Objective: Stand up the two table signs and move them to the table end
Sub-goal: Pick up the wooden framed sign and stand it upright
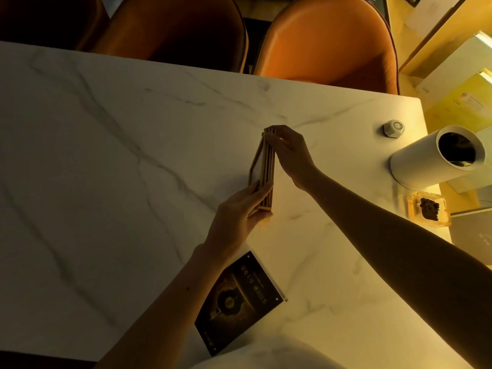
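A table sign with a slatted wooden base (pixel 266 169) stands tilted on its edge in the middle of the marble table (pixel 106 155). My left hand (pixel 237 217) grips its near end. My right hand (pixel 287 153) holds its far end, fingers laid over the wooden slats. A second sign (pixel 239 299), a dark card with gold print in a clear plate, lies flat on the table near the front edge, partly under my left forearm.
At the right table end stand a white cylindrical holder (pixel 426 161), a small white hexagonal call button (pixel 393 128) and an amber ashtray (pixel 428 209). Two orange-brown chairs (pixel 327 38) stand along the far side.
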